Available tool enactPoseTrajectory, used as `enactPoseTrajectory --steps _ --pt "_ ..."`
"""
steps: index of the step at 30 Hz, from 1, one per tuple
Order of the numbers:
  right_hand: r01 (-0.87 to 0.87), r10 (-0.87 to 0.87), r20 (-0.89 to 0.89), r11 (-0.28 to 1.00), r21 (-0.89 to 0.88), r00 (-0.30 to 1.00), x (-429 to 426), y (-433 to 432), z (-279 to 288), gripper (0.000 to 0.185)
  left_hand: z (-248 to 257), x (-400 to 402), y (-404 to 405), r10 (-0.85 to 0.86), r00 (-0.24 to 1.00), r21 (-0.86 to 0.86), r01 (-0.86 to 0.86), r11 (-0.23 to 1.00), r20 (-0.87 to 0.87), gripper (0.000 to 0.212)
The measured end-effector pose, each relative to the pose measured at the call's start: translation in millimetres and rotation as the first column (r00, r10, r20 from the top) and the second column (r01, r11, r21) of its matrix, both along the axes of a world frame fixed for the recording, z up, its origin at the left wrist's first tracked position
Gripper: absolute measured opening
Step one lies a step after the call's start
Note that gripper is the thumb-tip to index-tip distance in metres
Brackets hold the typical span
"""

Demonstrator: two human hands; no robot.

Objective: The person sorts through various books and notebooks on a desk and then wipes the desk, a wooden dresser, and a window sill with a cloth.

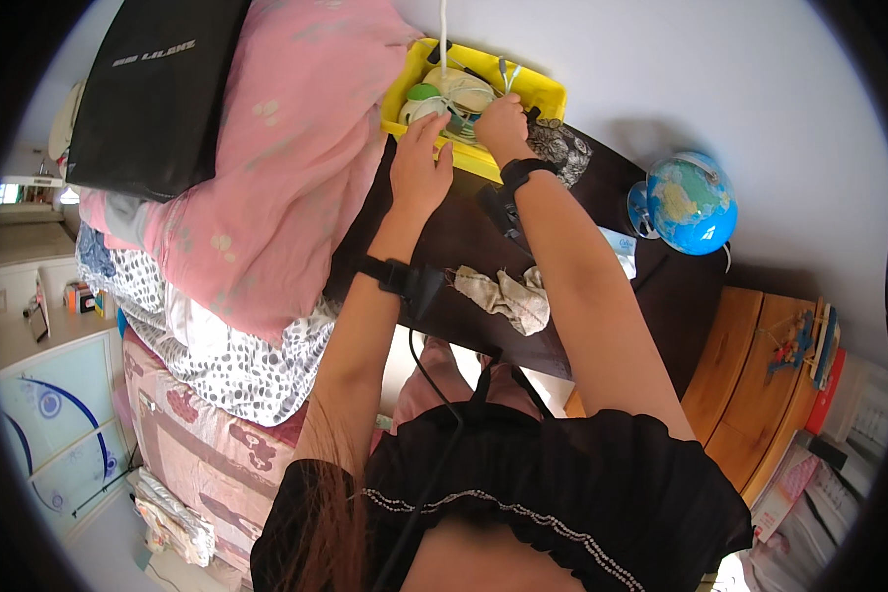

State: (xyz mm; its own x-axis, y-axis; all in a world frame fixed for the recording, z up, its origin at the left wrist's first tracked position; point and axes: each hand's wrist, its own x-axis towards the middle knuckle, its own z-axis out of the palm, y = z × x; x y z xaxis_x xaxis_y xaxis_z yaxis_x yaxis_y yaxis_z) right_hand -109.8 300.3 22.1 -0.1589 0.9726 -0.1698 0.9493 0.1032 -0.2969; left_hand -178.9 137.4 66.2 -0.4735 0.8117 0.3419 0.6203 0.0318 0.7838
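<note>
A yellow plastic basket (476, 161) stands at the far side of the dark table (459, 222). Inside it lie white cables (451, 103), a round green-topped item (422, 92) and other white items. My right hand (502, 126) is closed on a white cable at the basket's right part, with cable ends sticking up past the fist. At the basket's near rim is my left hand (423, 159), its fingers apart and reaching over the edge, holding nothing that shows. A crumpled beige cloth (507, 296) lies on the table between my forearms.
Right of my right arm are a globe (692, 203) and a light-coloured packet (620, 250). Pink bedding (288, 170) with a black bag (163, 96) on it rises at the left. A wooden cabinet (740, 370) adjoins the table's right end. A patterned dark cloth (562, 152) lies beside the basket.
</note>
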Motion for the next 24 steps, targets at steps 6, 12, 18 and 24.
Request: enactPoseTrajectory --steps 6,12,18,24 --pt "-0.066 0.078 -0.184 0.995 0.072 0.980 4 -28 20 0.099 0 -18 35 0.003 0.961 -0.087 -0.028 0.996 -0.276 0.026" --pt "-0.082 0.226 -0.410 0.937 0.340 0.884 19 -52 30 0.092 -15 -34 64 -0.059 0.916 -0.227 -0.036 0.973 -0.397 0.018" --pt "-0.253 0.412 -0.354 0.873 0.417 0.840 30 -78 27 0.041 -18 -32 78 -0.276 0.862 -0.380 0.107 0.919 -0.425 0.015" --pt "-0.119 0.519 -0.380 0.695 0.709 0.766 56 -84 40 0.047 -19 -35 81 -0.295 0.887 -0.178 0.245 0.953 -0.355 0.017"
